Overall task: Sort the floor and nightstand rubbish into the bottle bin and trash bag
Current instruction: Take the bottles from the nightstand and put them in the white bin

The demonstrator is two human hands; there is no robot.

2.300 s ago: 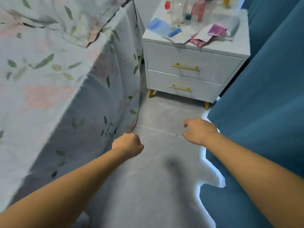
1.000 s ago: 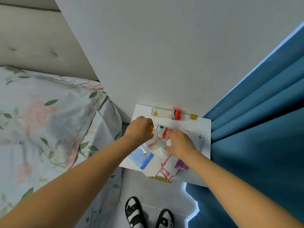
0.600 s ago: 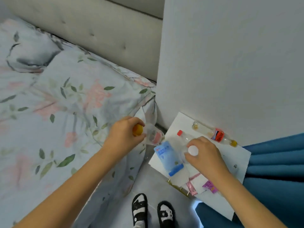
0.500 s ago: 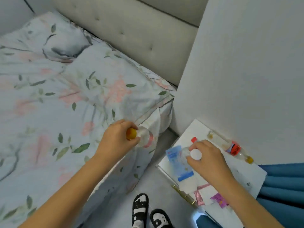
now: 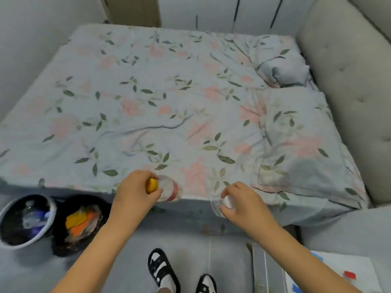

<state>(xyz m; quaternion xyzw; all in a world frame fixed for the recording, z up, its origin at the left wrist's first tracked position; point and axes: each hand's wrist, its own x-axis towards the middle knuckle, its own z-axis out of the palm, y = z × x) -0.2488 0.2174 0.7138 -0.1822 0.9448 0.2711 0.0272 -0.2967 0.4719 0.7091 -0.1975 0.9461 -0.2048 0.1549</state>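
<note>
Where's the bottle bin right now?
In the head view the bottle bin sits on the floor at far lower left, below the bed's edge, right beside the black trash bag.

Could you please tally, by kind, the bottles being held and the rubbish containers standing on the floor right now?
Bottles in hand: 2, the orange-capped bottle in the left hand and the white-capped bottle in the right hand.
Bins: 1, the grey-rimmed bottle bin.
Bags: 1, the black trash bag.
Total: 4.

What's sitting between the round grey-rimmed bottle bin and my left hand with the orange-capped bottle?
In the head view, the black trash bag of orange and yellow scraps sits between the bin and your left hand.
</note>
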